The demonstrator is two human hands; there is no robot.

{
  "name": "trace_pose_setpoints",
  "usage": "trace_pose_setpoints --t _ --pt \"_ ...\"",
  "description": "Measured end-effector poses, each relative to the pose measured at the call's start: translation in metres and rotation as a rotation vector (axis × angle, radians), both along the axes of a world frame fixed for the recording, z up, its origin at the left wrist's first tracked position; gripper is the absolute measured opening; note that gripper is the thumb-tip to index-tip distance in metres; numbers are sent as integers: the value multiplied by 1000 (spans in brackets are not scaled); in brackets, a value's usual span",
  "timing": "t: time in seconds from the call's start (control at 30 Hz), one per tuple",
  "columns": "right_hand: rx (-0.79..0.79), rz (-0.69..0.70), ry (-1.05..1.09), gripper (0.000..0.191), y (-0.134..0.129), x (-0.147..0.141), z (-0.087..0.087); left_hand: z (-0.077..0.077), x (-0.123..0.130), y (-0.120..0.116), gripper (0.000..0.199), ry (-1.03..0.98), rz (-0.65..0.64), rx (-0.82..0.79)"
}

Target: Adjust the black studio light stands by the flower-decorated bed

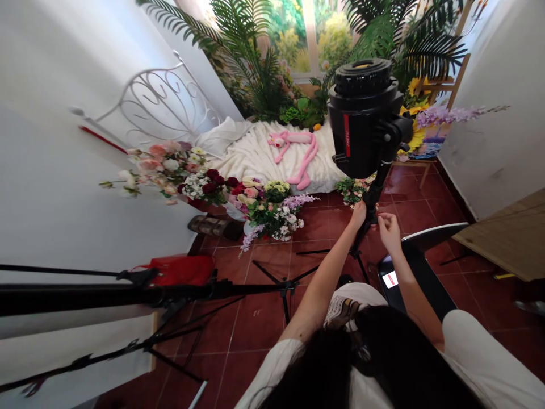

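Currently your left hand is wrapped around the pole of the black light stand, just under the studio light mounted on top. Your right hand is beside it on the other side of the pole, thumb and fingertips drawn together against the stand's collar; you can't tell from this view whether they are pinching a knob. The light stands upright ahead of you and to your right, its red label facing you, with the stand's legs down on the red tiled floor.

Beyond it, a Pink Panther plush toy lies on a rumpled cream blanket, with a scrolled metal headboard to the left and palm fronds behind. Artificial flowers cluster along the blanket's front edge. Near your right forearm you have a black chair, while a red bag sits off to your left behind a black tripod pole.
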State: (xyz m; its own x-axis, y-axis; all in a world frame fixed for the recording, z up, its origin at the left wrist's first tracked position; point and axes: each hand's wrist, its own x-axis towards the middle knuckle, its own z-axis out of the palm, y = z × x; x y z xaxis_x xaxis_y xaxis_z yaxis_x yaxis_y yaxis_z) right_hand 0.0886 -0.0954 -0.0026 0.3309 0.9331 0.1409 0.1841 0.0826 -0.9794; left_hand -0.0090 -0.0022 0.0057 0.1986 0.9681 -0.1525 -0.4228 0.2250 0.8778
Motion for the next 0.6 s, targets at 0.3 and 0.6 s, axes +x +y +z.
trace_pose_setpoints --t 0.3,0.6 --pt "168 31 -321 28 -18 3 24 -2 0 1 40 -5 12 36" --pt "152 14 -391 19 -16 6 23 -5 1 3 36 15 36 17"
